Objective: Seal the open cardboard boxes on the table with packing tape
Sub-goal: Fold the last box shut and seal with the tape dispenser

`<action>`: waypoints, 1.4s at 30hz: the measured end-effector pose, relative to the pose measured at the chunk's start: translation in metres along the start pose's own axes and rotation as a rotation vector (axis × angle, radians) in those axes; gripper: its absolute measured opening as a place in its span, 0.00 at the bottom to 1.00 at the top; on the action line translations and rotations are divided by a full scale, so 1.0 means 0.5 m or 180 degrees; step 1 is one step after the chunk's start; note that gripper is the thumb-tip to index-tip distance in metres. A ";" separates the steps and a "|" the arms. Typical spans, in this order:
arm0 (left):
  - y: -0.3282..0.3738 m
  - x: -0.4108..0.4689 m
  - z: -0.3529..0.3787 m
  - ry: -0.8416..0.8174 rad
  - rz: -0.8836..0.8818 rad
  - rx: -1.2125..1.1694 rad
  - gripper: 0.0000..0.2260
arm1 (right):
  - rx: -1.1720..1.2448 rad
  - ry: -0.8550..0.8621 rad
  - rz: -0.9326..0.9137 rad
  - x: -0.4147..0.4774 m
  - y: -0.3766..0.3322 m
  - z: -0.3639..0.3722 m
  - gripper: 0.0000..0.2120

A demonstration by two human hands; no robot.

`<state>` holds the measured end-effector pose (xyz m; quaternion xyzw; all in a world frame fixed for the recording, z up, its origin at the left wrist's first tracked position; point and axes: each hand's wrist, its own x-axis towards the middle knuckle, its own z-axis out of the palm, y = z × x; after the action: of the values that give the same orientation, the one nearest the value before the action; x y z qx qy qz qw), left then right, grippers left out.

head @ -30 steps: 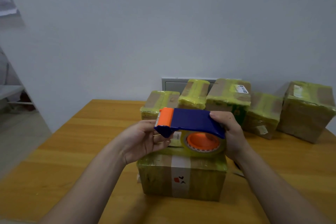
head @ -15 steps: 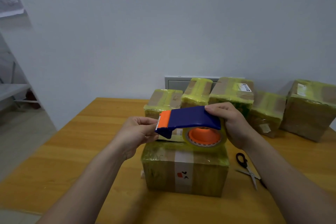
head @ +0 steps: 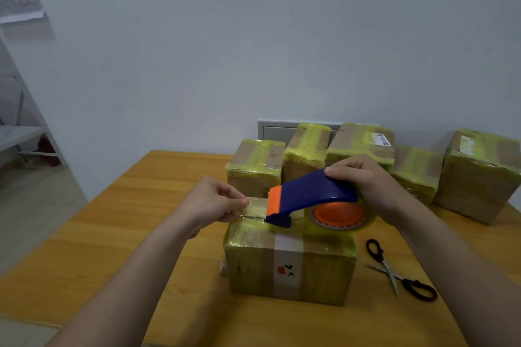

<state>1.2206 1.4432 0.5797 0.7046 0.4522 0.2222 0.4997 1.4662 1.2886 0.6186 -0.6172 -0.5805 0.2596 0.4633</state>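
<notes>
Head view: right hand [head: 363,180] curls its fingers [head: 338,170] round the blue tape dispenser [head: 313,194], held low over the near box [head: 290,265] at mid desk [head: 141,234], probably so the strip lands on the top seam. Left hand [head: 214,203] pinches the tape end [head: 256,205] just off the orange blade, over the box's left edge, likely to anchor it there. Scissors [head: 394,270] lie right of the box, handy for cutting. Taped boxes [head: 256,166] are lined up behind, out of the way.

1. We held our left hand [head: 214,201] forward, thumb and forefinger pinching the tape end [head: 257,205].
2. We curled our right hand [head: 366,180] over the tape dispenser [head: 313,191], forearm angled inward.
</notes>
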 end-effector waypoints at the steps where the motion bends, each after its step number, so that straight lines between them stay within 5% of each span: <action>1: 0.000 -0.001 0.001 0.0050 0.0063 0.0160 0.02 | -0.0110 -0.0034 -0.0019 0.005 -0.004 0.004 0.23; 12: 0.013 -0.012 0.025 0.0429 0.0410 0.1724 0.02 | -0.0666 -0.0057 0.0272 0.048 -0.018 0.019 0.17; 16: 0.041 -0.019 0.030 0.0550 0.0599 0.2878 0.28 | -0.0760 -0.0080 0.0362 0.053 -0.016 0.019 0.16; 19: 0.053 -0.011 -0.006 0.0575 0.0154 0.3634 0.41 | -0.0725 -0.0079 0.0392 0.053 -0.011 0.018 0.17; 21: 0.044 -0.013 -0.019 0.0392 0.0107 0.3418 0.39 | -0.0720 -0.0060 0.0394 0.056 -0.007 0.019 0.16; 24: 0.017 -0.028 0.012 0.0032 0.0968 0.3114 0.33 | -0.0739 -0.0030 0.0406 0.061 -0.006 0.023 0.16; 28: -0.017 -0.028 0.041 -0.1068 0.1087 0.2538 0.48 | -0.0719 -0.0090 0.0388 0.063 -0.009 0.027 0.18; 32: -0.028 -0.003 0.042 -0.0941 0.0977 0.3241 0.67 | -0.0742 0.0027 0.0310 0.068 -0.018 0.033 0.16; 42: -0.046 0.061 -0.046 -0.0953 0.0916 0.3322 0.61 | 0.0049 0.0002 0.0601 0.114 -0.009 0.089 0.17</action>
<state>1.2082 1.4831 0.5639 0.9368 0.3257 -0.0675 0.1082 1.4367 1.3546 0.6155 -0.6657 -0.5176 0.3063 0.4417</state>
